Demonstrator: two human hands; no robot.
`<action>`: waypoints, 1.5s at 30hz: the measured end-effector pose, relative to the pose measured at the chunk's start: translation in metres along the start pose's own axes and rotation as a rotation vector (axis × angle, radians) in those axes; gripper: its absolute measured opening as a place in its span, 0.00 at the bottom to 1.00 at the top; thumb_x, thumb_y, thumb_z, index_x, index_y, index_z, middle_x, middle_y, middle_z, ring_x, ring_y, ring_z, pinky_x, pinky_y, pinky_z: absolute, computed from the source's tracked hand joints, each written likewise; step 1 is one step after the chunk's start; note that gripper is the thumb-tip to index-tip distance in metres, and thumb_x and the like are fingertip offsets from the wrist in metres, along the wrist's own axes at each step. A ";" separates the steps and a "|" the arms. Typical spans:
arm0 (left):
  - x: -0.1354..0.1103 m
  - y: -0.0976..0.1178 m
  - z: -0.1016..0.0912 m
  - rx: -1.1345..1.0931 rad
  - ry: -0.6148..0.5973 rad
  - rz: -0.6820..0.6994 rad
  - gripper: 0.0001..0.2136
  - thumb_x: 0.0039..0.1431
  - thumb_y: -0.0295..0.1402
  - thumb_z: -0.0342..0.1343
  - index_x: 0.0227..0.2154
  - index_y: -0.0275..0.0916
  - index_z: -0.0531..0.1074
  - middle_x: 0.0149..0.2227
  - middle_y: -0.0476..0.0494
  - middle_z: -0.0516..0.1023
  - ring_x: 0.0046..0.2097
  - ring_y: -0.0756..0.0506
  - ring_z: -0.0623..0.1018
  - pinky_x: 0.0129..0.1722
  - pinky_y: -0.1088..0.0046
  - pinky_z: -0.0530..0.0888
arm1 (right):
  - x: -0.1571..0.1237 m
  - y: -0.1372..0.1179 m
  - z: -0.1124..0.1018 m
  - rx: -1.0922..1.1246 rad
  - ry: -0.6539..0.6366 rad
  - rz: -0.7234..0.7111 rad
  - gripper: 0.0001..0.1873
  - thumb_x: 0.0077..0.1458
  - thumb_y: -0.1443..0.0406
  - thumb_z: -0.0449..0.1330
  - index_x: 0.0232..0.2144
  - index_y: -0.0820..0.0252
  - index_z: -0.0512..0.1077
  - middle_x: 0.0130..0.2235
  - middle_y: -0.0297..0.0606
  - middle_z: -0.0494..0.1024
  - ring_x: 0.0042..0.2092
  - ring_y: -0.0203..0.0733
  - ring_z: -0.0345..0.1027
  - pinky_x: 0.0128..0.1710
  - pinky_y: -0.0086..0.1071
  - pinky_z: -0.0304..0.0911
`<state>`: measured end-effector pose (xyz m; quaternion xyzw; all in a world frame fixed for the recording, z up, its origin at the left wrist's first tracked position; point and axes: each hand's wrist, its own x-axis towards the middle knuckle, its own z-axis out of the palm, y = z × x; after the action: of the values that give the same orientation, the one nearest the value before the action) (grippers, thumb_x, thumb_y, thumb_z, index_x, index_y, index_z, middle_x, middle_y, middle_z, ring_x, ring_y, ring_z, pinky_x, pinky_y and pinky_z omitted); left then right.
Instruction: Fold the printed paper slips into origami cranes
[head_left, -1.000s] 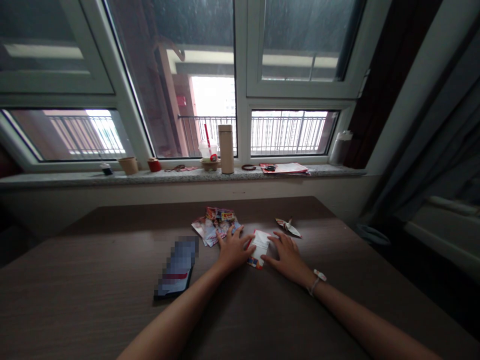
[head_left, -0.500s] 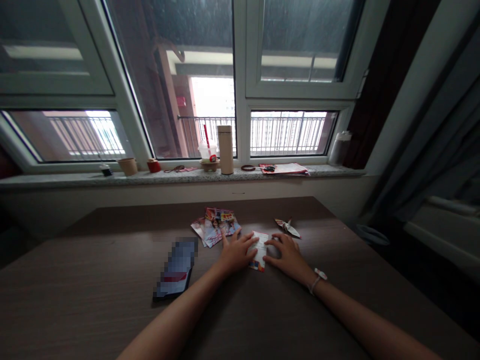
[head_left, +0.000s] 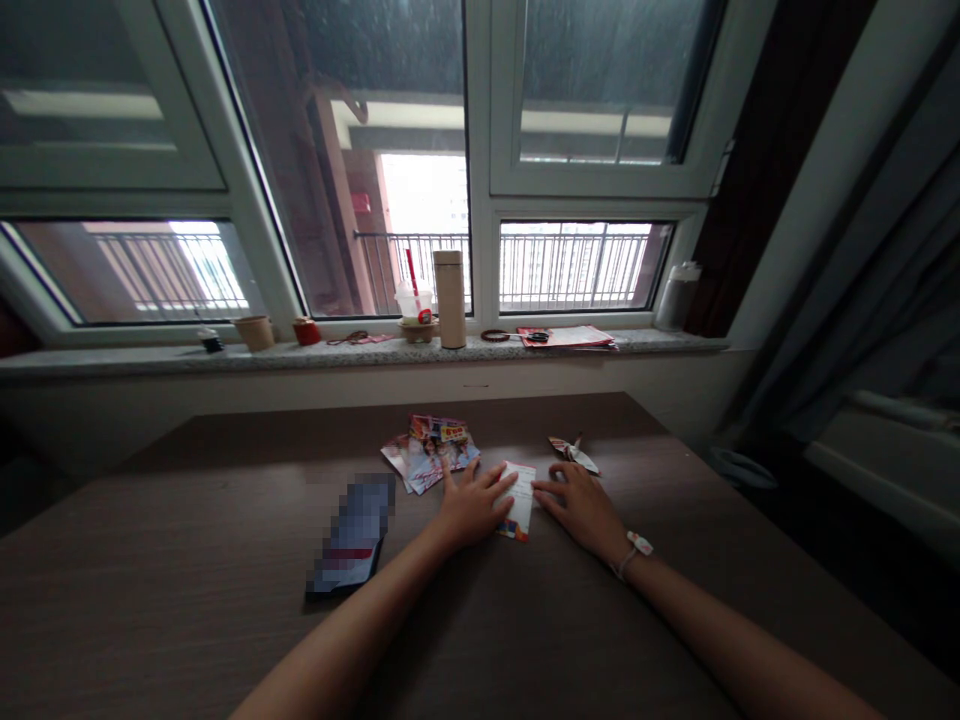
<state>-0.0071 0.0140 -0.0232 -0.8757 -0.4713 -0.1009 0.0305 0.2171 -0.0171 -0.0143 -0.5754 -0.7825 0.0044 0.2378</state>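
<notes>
A small white sheet of paper [head_left: 519,500] with a colourful printed lower edge lies on the brown table between my hands. My left hand [head_left: 474,508] rests with spread fingers over the sheet's left side. My right hand [head_left: 579,505] is at its right edge, fingers bent and apart, the fingertips close to the paper; whether they touch it I cannot tell. Just beyond the right hand sits a folded paper crane [head_left: 574,453]. A fanned stack of printed leaflets [head_left: 441,450] lies beyond my left fingers.
A phone [head_left: 352,535], its screen blurred, lies left of my left forearm. On the windowsill [head_left: 360,350] at the back stand a beige flask [head_left: 450,300], a drink cup with a red straw [head_left: 414,302], a paper cup [head_left: 256,333] and scissors [head_left: 537,337] on papers.
My right hand's fingers have drawn closer together, and its thumb has shifted up the sheet's right edge. The left hand stays almost where it was on the paper.
</notes>
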 end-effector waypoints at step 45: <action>0.001 0.002 -0.009 -0.082 -0.067 -0.051 0.23 0.65 0.49 0.44 0.62 0.63 0.56 0.67 0.52 0.58 0.67 0.28 0.53 0.55 0.23 0.40 | 0.012 -0.004 0.005 0.059 0.009 0.062 0.13 0.54 0.56 0.61 0.40 0.53 0.77 0.44 0.40 0.71 0.50 0.47 0.64 0.53 0.41 0.58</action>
<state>-0.0062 0.0128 -0.0143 -0.8667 -0.4897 -0.0917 -0.0238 0.2091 -0.0061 -0.0136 -0.5920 -0.7629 0.0322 0.2579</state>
